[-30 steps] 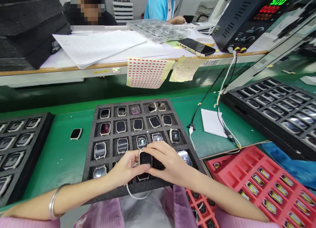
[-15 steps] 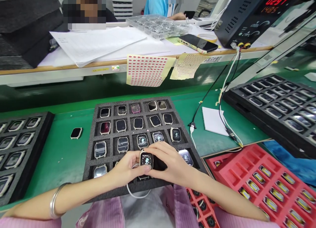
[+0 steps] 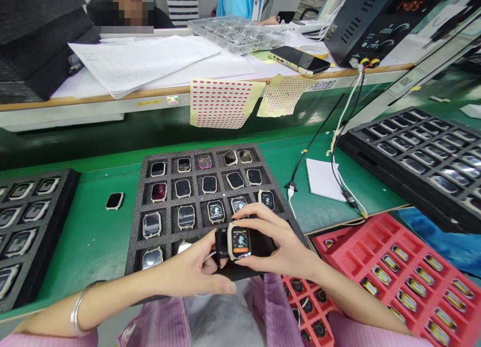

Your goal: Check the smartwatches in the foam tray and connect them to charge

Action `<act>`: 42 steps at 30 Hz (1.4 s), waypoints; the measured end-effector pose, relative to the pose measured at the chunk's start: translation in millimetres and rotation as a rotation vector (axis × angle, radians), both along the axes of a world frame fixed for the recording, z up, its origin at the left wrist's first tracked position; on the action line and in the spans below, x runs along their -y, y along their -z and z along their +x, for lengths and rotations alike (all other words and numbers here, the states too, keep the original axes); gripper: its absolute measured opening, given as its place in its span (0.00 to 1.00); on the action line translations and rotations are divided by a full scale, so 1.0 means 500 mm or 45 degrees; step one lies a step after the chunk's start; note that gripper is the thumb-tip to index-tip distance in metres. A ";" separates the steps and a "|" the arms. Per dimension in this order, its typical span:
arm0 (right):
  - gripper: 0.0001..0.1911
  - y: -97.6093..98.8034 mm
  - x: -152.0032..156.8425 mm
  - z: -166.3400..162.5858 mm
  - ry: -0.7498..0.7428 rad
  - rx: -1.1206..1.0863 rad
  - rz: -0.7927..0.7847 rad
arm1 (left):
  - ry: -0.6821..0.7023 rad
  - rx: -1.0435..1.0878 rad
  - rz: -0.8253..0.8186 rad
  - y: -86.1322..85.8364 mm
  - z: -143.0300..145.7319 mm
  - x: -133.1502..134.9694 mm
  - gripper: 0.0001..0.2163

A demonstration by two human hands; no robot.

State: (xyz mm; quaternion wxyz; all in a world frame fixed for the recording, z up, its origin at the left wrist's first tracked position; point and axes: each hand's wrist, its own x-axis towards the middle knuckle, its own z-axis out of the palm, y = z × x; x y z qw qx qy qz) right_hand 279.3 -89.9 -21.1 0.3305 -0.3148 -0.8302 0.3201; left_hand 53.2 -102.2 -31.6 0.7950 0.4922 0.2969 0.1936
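Over the near part of a dark foam tray (image 3: 221, 149), my right hand (image 3: 281, 241) grips a smartwatch case (image 3: 239, 240) between thumb and fingers. Its screen is lit, with an orange bar at the bottom. Closed around a small black block (image 3: 222, 242) with a white cable, my left hand (image 3: 199, 264) has its thumb stretched out to the right. The block sits right beside the watch's left edge; whether they touch I cannot tell. Several strapless watches stand in the tray's compartments, such as a lit one (image 3: 215, 211).
A single watch (image 3: 114, 200) lies on the green table. Foam trays of watches stand at the left (image 3: 56, 226) and right (image 3: 349, 136). A red tray (image 3: 361, 241) holds yellow-and-silver parts. Cables (image 3: 334, 151) hang from a power supply (image 3: 361, 31). A co-worker in blue (image 3: 236, 1) sits beyond the shelf.
The watch has moved right in my right hand, uncovering the black block in my left hand. My left thumb has come off the screen, and an orange bar now shows there.
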 end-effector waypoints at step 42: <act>0.17 -0.013 -0.032 -0.179 -0.228 0.560 0.337 | -0.565 -0.057 0.196 0.043 -0.081 0.035 0.12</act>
